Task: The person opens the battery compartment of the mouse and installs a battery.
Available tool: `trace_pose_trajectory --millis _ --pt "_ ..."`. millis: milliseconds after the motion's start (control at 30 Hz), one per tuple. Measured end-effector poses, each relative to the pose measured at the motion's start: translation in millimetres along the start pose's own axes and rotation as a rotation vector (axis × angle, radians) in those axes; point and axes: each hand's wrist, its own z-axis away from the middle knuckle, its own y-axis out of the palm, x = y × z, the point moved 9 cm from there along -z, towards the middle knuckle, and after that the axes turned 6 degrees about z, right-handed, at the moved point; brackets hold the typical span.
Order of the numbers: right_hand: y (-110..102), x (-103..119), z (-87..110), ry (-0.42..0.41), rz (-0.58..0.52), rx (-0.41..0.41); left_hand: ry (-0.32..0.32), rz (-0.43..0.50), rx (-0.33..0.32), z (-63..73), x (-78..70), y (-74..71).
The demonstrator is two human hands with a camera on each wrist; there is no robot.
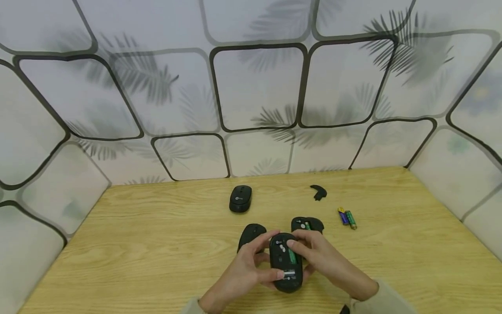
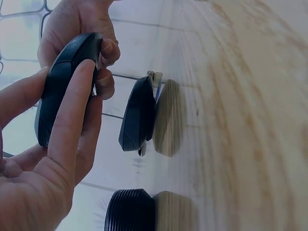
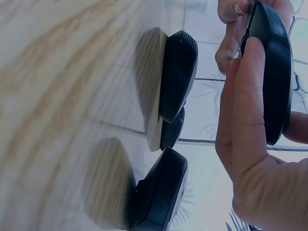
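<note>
A black computer mouse is held up between both hands, underside facing up. Its battery bay is uncovered, with a green battery inside. My left hand grips the mouse's left side, thumb on the underside near the label. From the other side my right hand holds it, with the thumb at the upper end of the battery. The left wrist view shows the mouse raised off the table with fingers along its side. In the right wrist view, fingers of the right hand lie along the mouse's edge.
Just beyond the hands are a black mouse and an overturned mouse with a green battery showing. Farther back stand another mouse, a curved black cover, a blue-yellow battery and a green one. Patterned walls edge the wooden table.
</note>
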Motion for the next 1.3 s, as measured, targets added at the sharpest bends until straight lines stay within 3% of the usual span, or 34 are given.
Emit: trace_pose_trajectory --millis 267,433,733,1300 --pt "-8.3 7.3 -3.4 -0.025 0.046 0.002 0.042 -0.052 0.046 -7.0 -10.6 0.0" --pt "-16.5 10.4 -5.5 -0.01 -0.028 0.007 0.05 -0.057 0.05 -15.6 -18.6 -0.2" --pt "-27.7 9.0 -8.8 0.043 -0.118 -0.012 0.052 -0.059 0.008 -25.0 -27.3 -1.8" --pt "-67.7 9.7 -21.0 0.028 -0.074 -0.172 0.101 -0.09 -0.123 -56.4 -36.9 -13.9"
